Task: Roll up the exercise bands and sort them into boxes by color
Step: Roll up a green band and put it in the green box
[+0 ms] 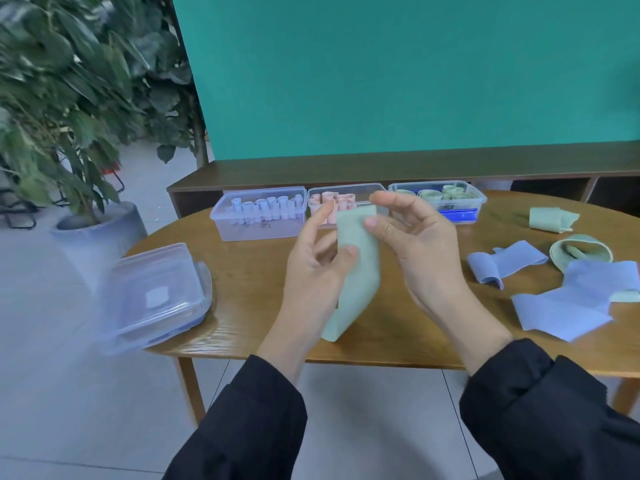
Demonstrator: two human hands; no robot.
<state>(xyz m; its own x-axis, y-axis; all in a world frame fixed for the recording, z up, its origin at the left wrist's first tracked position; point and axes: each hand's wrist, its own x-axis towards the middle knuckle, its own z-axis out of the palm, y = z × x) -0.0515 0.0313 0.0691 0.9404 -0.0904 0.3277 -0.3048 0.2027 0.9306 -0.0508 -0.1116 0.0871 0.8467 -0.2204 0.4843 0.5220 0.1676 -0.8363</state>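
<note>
Fingers (348, 252) of my left hand (311, 268) and right hand (415, 244) pinch the green band (358, 271), held above the table (249, 282).

Bare table (249, 271) between stacked lids (152, 296) and loose bands (561, 299).

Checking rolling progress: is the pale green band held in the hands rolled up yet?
Not yet. The pale green band hangs flat between left hand and right hand, no coil visible.

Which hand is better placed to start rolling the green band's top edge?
Probably right: the right hand pinches the green band at its top edge, while the left hand grips it lower.
</note>
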